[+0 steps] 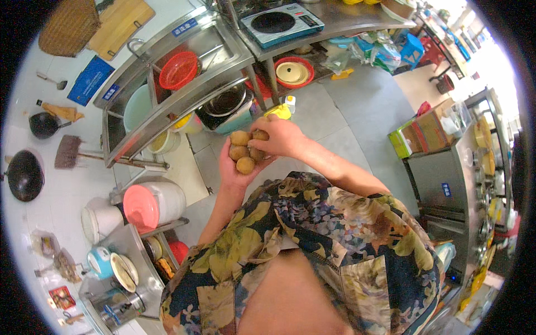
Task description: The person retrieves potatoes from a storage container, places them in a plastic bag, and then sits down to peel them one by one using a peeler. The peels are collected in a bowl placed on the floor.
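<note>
Several round, tan-brown balls [240, 153], fruit- or egg-sized, are cradled in my left hand [239, 173]. Whether they are fruit, eggs or some other food, I cannot tell. From the right, my right hand [281, 137] reaches over the group. Its fingers are closed around a brown ball [260, 135] at the upper right of the cluster, and the thumb lies across its lower side. My fingers partly cover the balls on that side. Both hands are held together in front of my body, above the grey tiled floor [356, 138].
Ahead stands a steel sink [215, 44] with a red plastic basket [179, 70]. An induction cooker [281, 24] sits on the steel counter beside it. At left is a white bucket with a pink lid [141, 208]. Cardboard boxes [431, 130] rest on a steel cabinet [437, 180] at right.
</note>
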Demonstrator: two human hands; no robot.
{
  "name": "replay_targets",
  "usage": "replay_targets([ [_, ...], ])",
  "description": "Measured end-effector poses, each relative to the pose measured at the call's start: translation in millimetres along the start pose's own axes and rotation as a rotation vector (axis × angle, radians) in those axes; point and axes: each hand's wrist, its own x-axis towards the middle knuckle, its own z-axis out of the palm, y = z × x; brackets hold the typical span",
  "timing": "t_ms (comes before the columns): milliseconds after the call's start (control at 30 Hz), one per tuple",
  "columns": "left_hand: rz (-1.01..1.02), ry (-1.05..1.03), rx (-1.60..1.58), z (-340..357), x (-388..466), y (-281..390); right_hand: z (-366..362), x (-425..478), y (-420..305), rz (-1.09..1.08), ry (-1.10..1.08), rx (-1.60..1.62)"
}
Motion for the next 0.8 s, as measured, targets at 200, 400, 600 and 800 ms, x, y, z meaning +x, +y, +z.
replay_targets([
  [200,-0.075,-0.049,0.046,12.3,48.2,39.2,-25.5,34.3,3.7,0.043,0.127,-0.014],
  [400,-0.156,-0.081,0.038,21.7,60.8,35.5,-30.3,33.3,19.0,-0.002,0.179,-0.046],
  [600,-0.168,-0.09,0.058,30.6,70.7,19.6,-45.9,19.8,28.3,0.02,0.213,-0.035],
  [800,-0.118,-0.131,0.043,31.6,79.9,-24.8,-56.1,-6.8,57.5,0.035,0.189,0.004],
])
